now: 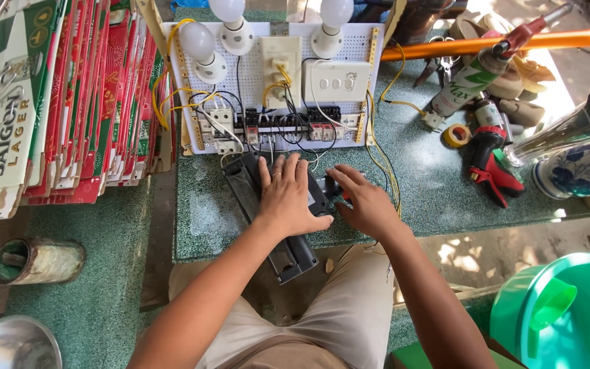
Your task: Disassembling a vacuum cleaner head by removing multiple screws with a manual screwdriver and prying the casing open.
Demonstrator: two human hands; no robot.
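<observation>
Beige-trousered lap, left hand [287, 198] flat on black case [274, 219], right hand [365, 203] beside it

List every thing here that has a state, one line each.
Left hand: flat on the black case.
Right hand: fingers on a dark part beside it.
Three bulbs: unlit.
Tape roll: lying flat.
Orange pole: lying across the table.
</observation>
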